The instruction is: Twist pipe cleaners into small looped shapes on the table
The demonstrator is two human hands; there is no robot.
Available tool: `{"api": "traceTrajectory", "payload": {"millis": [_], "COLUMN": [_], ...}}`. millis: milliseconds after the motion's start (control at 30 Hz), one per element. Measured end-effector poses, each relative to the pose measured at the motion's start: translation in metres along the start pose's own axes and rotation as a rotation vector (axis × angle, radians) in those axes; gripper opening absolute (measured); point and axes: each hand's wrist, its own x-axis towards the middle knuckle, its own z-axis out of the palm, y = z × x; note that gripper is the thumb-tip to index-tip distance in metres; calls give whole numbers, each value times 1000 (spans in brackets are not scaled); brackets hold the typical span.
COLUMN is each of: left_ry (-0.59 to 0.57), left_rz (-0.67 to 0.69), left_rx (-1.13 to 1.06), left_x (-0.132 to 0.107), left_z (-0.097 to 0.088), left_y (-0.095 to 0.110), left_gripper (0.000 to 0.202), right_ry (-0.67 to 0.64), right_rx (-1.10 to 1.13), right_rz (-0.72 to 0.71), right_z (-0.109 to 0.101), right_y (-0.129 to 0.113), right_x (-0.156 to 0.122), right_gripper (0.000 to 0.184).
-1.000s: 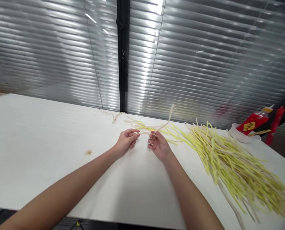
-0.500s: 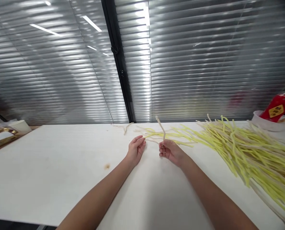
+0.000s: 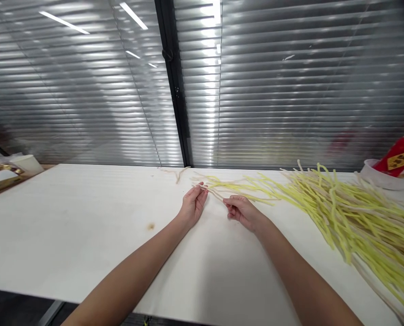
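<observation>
A short beige pipe cleaner [image 3: 216, 194] stretches between my two hands above the white table. My left hand [image 3: 194, 204] is closed in a pinch on its far left end. The other end sits between the thumb and fingers of my right hand [image 3: 241, 211], which is closed too. Just behind the hands, several loose yellow and beige pipe cleaners [image 3: 252, 186] lie on the table. They trail into a large heap of pipe cleaners [image 3: 354, 217] at the right.
A bent beige piece [image 3: 178, 174] lies at the back of the white table [image 3: 86, 235]. Window blinds [image 3: 276, 99] rise behind it. At the right back stands a clear plastic tub [image 3: 378, 176] with a red packaged item [image 3: 398, 156]. Boxes [image 3: 11, 170] sit at the left edge.
The beige pipe cleaner, earlier upright in my right hand alone, has swung down to the left. My left hand now pinches its free end. The view has shifted slightly.
</observation>
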Motion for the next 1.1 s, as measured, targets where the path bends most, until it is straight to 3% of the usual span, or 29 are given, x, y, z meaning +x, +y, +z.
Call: {"api": "traceTrajectory", "payload": {"millis": [433, 567, 700, 800, 933, 1100], "left_ry": [63, 79, 99, 113, 129, 127], "left_rz": [19, 39, 28, 25, 26, 36], "left_rx": [10, 34, 41, 59, 73, 55], "left_x": [3, 4, 6, 6, 5, 5], "left_z": [-2, -3, -2, -2, -3, -3], "left_y": [-1, -1, -1, -1, 0, -1], "left_gripper": [7, 6, 10, 12, 15, 18], "right_ry": [160, 248, 241, 213, 300, 284], "right_rx": [36, 72, 23, -58, -237, -742], "right_rz": [-18, -89, -226, -348, -466, -689], "right_z": [4, 6, 9, 11, 11, 4], "right_y": [0, 1, 3, 7, 14, 13], "right_x": [0, 2, 2, 4, 8, 3], "right_gripper": [30, 27, 37, 44, 37, 31]}}
